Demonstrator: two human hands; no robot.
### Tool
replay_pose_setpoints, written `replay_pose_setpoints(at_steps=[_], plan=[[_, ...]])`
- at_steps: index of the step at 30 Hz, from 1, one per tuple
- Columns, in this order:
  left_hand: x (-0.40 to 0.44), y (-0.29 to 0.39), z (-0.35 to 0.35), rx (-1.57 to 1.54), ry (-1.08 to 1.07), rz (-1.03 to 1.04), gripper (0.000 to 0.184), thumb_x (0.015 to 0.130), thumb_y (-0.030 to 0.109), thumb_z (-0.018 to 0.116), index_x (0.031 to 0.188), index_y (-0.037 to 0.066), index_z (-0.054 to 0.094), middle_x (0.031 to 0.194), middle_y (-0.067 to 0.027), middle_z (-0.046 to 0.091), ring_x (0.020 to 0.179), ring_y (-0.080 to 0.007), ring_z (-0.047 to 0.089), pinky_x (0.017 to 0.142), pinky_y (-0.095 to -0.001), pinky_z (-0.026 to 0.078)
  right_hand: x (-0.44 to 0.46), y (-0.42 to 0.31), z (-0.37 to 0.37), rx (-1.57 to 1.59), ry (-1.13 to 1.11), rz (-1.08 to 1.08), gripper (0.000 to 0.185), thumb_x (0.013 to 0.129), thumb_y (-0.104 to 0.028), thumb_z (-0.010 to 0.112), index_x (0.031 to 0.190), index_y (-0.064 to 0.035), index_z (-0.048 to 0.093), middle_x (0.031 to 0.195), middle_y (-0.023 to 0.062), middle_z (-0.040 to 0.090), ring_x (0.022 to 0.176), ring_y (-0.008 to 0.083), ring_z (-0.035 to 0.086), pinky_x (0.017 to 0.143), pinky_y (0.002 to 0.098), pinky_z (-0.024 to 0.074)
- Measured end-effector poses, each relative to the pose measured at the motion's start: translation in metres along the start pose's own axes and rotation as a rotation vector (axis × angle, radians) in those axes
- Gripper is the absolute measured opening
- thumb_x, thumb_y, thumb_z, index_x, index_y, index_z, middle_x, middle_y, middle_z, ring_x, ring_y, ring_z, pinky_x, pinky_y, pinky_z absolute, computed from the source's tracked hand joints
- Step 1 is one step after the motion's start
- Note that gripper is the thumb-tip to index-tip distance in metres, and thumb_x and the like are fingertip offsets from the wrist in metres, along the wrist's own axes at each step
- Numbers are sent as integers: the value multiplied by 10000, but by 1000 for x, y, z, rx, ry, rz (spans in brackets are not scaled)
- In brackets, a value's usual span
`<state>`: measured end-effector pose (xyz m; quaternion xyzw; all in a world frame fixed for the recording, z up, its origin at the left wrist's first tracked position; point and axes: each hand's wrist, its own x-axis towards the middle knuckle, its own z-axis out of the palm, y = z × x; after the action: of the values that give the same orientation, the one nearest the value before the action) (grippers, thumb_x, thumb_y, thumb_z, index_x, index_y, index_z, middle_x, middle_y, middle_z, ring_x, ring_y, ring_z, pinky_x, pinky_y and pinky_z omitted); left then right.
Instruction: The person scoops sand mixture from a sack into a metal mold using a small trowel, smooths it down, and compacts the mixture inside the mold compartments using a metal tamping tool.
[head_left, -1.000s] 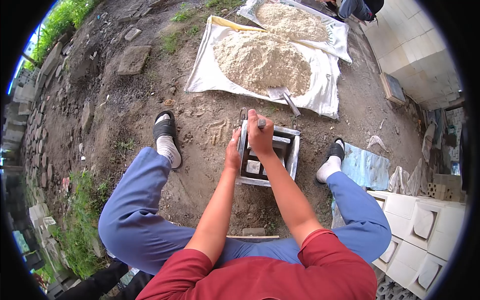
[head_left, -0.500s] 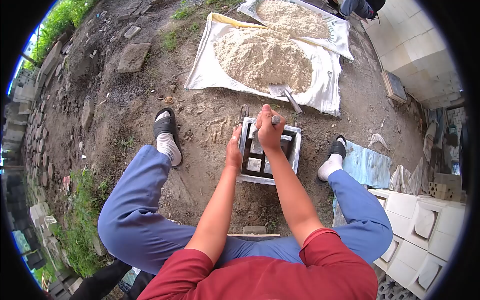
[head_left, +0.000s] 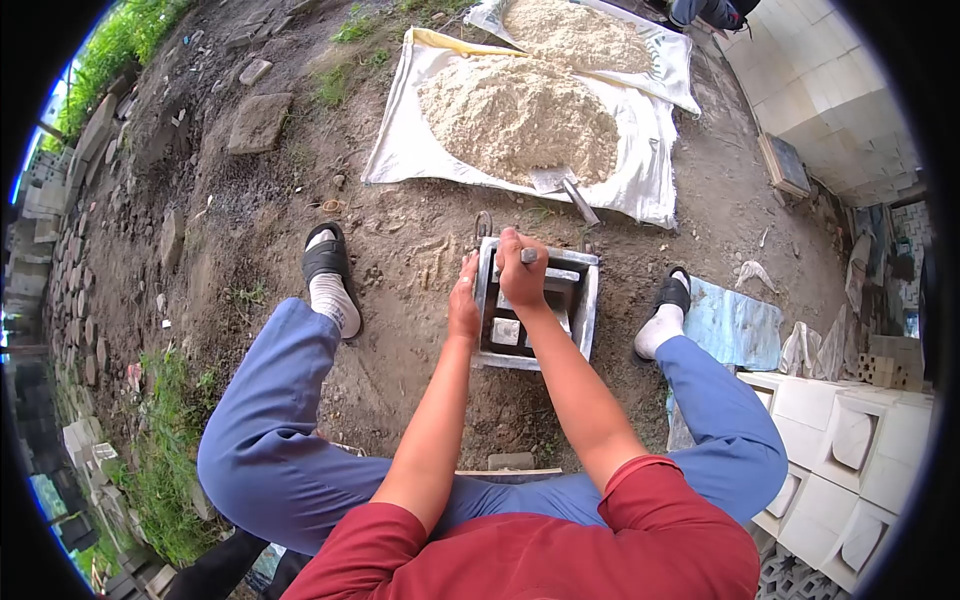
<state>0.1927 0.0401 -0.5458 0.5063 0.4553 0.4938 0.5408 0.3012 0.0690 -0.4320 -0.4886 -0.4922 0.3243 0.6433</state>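
Observation:
A metal block mould point(head_left: 590, 325) with square inner cores stands on the ground between my feet. Against its left wall rests my left hand point(head_left: 464, 302), fingers stretched along the rim and gripping nothing. My right hand point(head_left: 521, 275) is wrapped around the handle of a tool point(head_left: 529, 255) over the upper left of the mould. Only the rounded handle end shows clearly; my hand and forearm cover the rest. Above the mould a small shovel point(head_left: 567, 189) lies with its blade at the edge of a heap of pale, crumbly material point(head_left: 520, 115).
White sacks point(head_left: 650, 180) lie spread under the heaps. Pale blocks point(head_left: 830, 440) are stacked at lower right, near a blue sheet point(head_left: 735, 322). A flat stone point(head_left: 260, 123) sits at upper left. Another person's leg point(head_left: 700, 10) shows at the top right.
My right hand and the tool have shifted left and slightly toward me inside the mould. My left hand stays at the left wall. The whole view has slid a little.

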Motion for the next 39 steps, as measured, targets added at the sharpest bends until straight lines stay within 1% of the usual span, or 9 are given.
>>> replay_pose_setpoints(at_steps=[8, 14, 16, 22, 26, 29, 34, 36, 39], plan=[[-5, -5, 2, -19, 1, -9, 652, 1068, 381, 243, 1498, -29, 511, 1610, -178, 444, 1569, -332, 265, 1276, -412, 180, 16, -24, -2, 199, 70, 222, 517, 1101, -209, 496, 610, -101, 374, 547, -39, 389, 489, 70, 321, 477, 298, 263], [-4, -13, 4, -52, 16, -20, 654, 1069, 390, 254, 1495, -33, 512, 1610, -179, 444, 1569, -334, 263, 1279, -413, 171, -10, -8, -4, 21, -11, 104, 517, 1094, -208, 506, 601, -84, 411, 550, -30, 419, 505, 68, 338, 488, 294, 280], [-5, -10, 4, -36, 13, -4, 653, 1069, 395, 254, 1495, -24, 517, 1605, -179, 452, 1568, -334, 267, 1276, -411, 177, -13, -2, -3, -47, -44, 73, 475, 1070, -183, 539, 628, -24, 470, 544, 21, 420, 519, 104, 367, 500, 347, 311], [-3, -1, 1, -11, 16, 15, 651, 1069, 405, 256, 1492, -9, 527, 1596, -178, 464, 1566, -337, 274, 1272, -409, 189, 3, -22, -1, 51, -44, 149, 511, 1087, -201, 519, 602, -74, 421, 546, -33, 434, 501, 62, 352, 489, 298, 271], [-6, -3, 1, -11, 7, -6, 652, 1067, 409, 259, 1489, -6, 532, 1595, -177, 466, 1565, -339, 276, 1270, -411, 191, 13, -41, 3, 21, -84, 72, 517, 1091, -217, 519, 605, -74, 418, 547, -37, 424, 515, 55, 353, 489, 300, 277], [-4, -6, 0, -18, 8, -5, 641, 1066, 395, 266, 1488, -8, 532, 1597, -178, 464, 1565, -344, 275, 1270, -411, 193, 4, -18, 10, -55, -38, 29, 516, 1074, -221, 555, 617, -7, 447, 526, 18, 433, 520, 87, 370, 483, 339, 299], [-7, 2, 3, -64, 37, -71, 637, 1069, 391, 265, 1486, -10, 533, 1600, -178, 460, 1562, -347, 280, 1270, -410, 196, -7, -16, 11, -109, -107, -8, 507, 1065, -211, 564, 613, -14, 448, 534, 18, 425, 529, 89, 364, 496, 335, 308], [-6, 1, 2, -34, 23, -21, 640, 1071, 395, 261, 1483, -10, 535, 1598, -179, 462, 1561, -346, 283, 1270, -412, 196, 3, -13, 9, -37, -50, 43, 515, 1086, -205, 533, 599, -62, 442, 544, -30, 441, 502, 65, 357, 484, 315, 287], [-4, -8, 0, -6, 20, 25, 647, 1075, 407, 255, 1481, -10, 538, 1592, -180, 469, 1561, -342, 287, 1269, -416, 196, 17, -24, 1, 31, -34, 104, 521, 1089, -215, 536, 596, -93, 420, 551, -43, 434, 496, 54, 349, 477, 291, 279]])
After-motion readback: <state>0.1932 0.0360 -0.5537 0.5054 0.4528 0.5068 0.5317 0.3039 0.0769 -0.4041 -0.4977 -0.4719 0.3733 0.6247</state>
